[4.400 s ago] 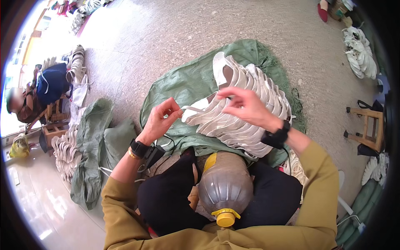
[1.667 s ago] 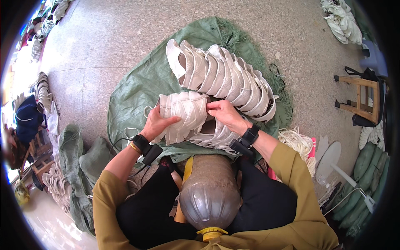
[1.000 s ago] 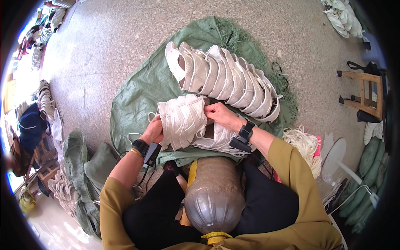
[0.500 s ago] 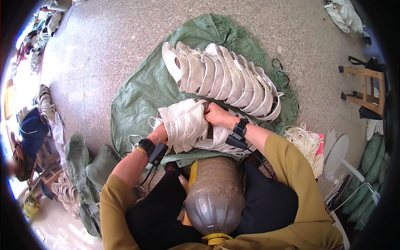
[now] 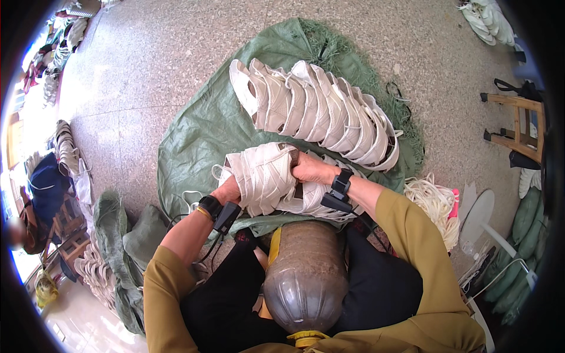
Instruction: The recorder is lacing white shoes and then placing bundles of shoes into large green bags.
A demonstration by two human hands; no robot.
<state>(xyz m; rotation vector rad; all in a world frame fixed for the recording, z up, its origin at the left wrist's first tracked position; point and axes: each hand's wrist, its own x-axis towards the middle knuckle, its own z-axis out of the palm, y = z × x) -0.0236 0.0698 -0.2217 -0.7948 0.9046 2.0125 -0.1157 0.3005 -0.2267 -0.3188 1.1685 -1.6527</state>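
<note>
Between my hands is a short bundle of nested white shoe uppers (image 5: pixel 263 176), held above a green woven sack (image 5: pixel 194 138). My left hand (image 5: pixel 228 189) is at the bundle's left end, its fingers hidden behind the uppers. On the right, my right hand (image 5: pixel 312 168) is closed on the bundle's dark inner edge. More white uppers (image 5: pixel 315 193) lie beneath my right wrist, partly covered. Beyond them a long row of nested shoe uppers (image 5: pixel 321 112) rests on the sack, slanting down to the right.
A large plastic bottle (image 5: pixel 306 282) with a yellow cap lies between my legs. White cords or strips (image 5: pixel 434 206) are heaped on the right, near a wooden stool (image 5: pixel 518 126). Crumpled green sacking (image 5: pixel 112 235) and another row of uppers (image 5: pixel 94 265) are at left.
My hands and the held bundle have shifted slightly right and down. Both hands keep their places on the bundle; the long row stays put.
</note>
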